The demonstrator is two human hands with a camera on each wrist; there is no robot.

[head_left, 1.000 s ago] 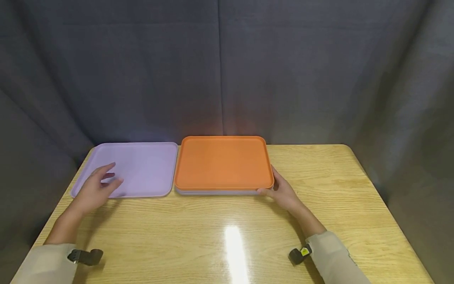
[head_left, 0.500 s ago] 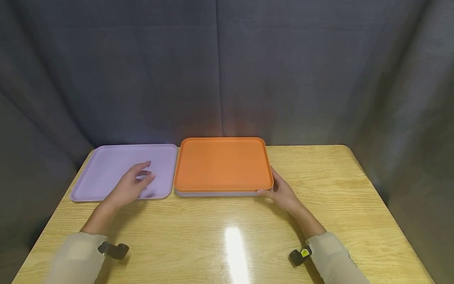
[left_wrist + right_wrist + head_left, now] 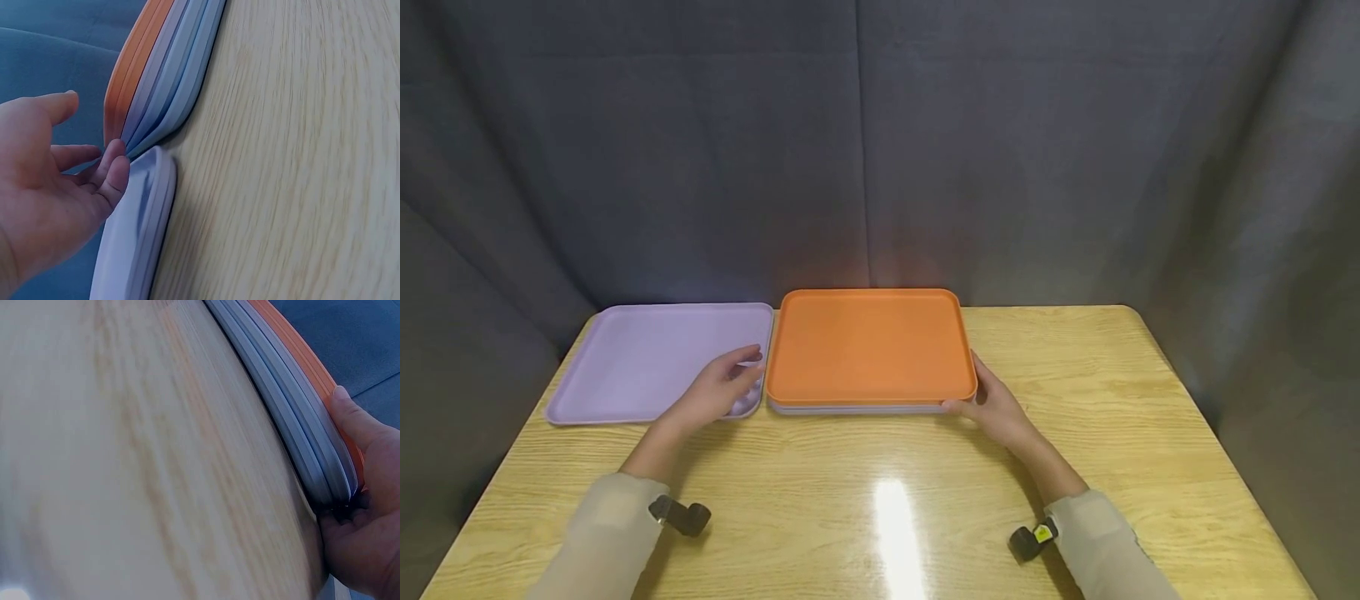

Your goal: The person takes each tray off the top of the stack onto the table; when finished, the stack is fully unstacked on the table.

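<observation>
Orange tray (image 3: 868, 346): topmost of a stack at the back middle of the counter (image 3: 880, 500); lies flat, nothing on it.
Stack below (image 3: 294, 425): several pale lavender-grey trays, edges nested tight; wrist views show at least three rims under the orange one.
Lavender tray (image 3: 655, 360): lies alone, flat, just left of the stack, its right edge nearly touching it.
Right hand (image 3: 996, 408): grips the near right corner of the stack, thumb (image 3: 350, 415) laid on the orange rim, fingers curled under the corner.
Left hand (image 3: 722, 392): fingers loosely spread and relaxed, holding nothing; hovers over the lavender tray's near right corner, fingertips (image 3: 115, 169) right by the stack's left edge. Cannot tell if they touch it.
Handling, judged: trays look like stiff moulded plastic, light, smooth and likely slick against each other; nested rims may stick, so the orange one could drag the next tray along.
Where to hold, judged: by the raised rim at opposite short edges, thumb on top and fingertips under the lip.
Backdrop: dark grey cloth (image 3: 880, 150) behind the counter.
</observation>
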